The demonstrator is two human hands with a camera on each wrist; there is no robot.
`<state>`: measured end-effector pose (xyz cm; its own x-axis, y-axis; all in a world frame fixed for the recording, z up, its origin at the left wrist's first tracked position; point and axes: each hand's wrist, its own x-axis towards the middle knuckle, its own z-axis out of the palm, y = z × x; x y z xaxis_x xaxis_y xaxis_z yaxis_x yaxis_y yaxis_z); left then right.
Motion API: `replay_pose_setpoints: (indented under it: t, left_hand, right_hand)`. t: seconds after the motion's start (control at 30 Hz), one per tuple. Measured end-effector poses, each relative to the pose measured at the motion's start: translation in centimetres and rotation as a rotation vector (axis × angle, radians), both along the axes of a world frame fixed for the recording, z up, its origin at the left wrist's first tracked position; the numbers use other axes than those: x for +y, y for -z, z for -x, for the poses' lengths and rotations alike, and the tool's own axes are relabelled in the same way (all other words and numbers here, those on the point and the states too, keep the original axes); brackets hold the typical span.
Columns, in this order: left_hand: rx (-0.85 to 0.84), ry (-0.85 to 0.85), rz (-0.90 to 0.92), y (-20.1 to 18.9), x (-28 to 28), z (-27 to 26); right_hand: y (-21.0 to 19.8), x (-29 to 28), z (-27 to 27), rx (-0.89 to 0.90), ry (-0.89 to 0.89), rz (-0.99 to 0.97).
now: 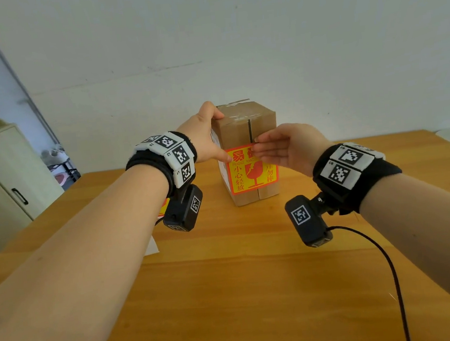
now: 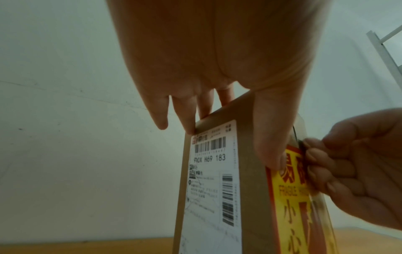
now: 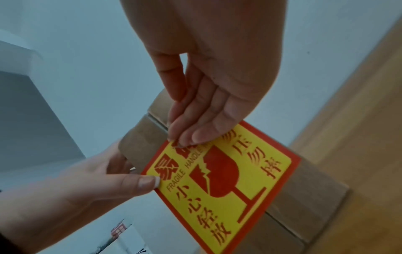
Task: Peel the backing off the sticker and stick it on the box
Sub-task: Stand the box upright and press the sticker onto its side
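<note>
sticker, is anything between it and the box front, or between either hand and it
Nothing visible. The sticker already lies on the box front. The left hand grips the box's top corner, its thumb pressing the sticker's upper left corner; the right hand presses its top edge with straight fingertips.

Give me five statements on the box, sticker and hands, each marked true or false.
1. The sticker is on the front face of the box. True.
2. The box lies on its side. False: it stands upright on the table.
3. The left hand holds the box's top, thumb on the sticker's corner. True.
4. The right hand rests on the table. False: its fingertips press the sticker's upper edge.
5. The shipping label shares the sticker's face. False: it is on the adjoining side.
</note>
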<state>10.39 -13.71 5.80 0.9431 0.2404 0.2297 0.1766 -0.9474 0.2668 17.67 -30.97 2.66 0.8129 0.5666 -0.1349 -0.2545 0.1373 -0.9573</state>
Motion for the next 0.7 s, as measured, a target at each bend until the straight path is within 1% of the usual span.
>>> replay_pose_setpoints:
  t: [0.2,0.27,0.47,0.6,0.7]
  left_hand:
    - [0.006,0.010,0.000,0.0,0.0,0.0]
    - [0.010,0.012,-0.004,-0.1,0.1,0.0]
    - [0.031,0.028,-0.034,-0.9,0.7,0.2]
    - [0.037,0.050,-0.036,-1.2,1.0,0.3]
    - [0.046,0.061,-0.028,-1.4,1.2,0.3]
  right_hand:
    - [2.1,0.0,0.3,0.009,0.026,0.174]
    - [1.7,0.3,0.6,-0.006,0.012,0.179]
    - [-0.6,2.1,1.8,-0.071,-0.056,0.068]
    - [0.1,2.6,2.4,-0.103,-0.129,0.162]
    - [1.1,3.1,2.9,-0.079,-0.194,0.211]
